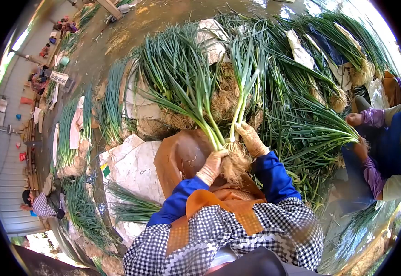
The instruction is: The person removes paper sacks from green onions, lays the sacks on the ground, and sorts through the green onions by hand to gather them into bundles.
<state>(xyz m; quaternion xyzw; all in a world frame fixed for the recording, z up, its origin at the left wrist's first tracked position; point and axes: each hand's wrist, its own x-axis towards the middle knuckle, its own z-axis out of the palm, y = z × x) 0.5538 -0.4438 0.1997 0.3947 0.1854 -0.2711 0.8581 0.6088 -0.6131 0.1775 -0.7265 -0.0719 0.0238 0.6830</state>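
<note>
My left hand [208, 169], in a pale glove, is closed around the white stem ends of some green onions [205, 103], whose leaves fan up and to the left. My right hand [252, 139], gloved too, grips the lower stems of other green onions [241, 99] that stand nearly upright. Their tangled, pale brown roots [235, 163] hang between my two hands, above the brown apron [177, 154] over my lap. Which roots belong to which hand's stalks I cannot tell.
Large heaps of green onions [168, 60] lie ahead, with sacking [212, 39] among them. At left are a white sack [134, 165] and more bundles [74, 133]. A co-worker at right holds green onions [322, 126]. Other people [46, 204] sit far left.
</note>
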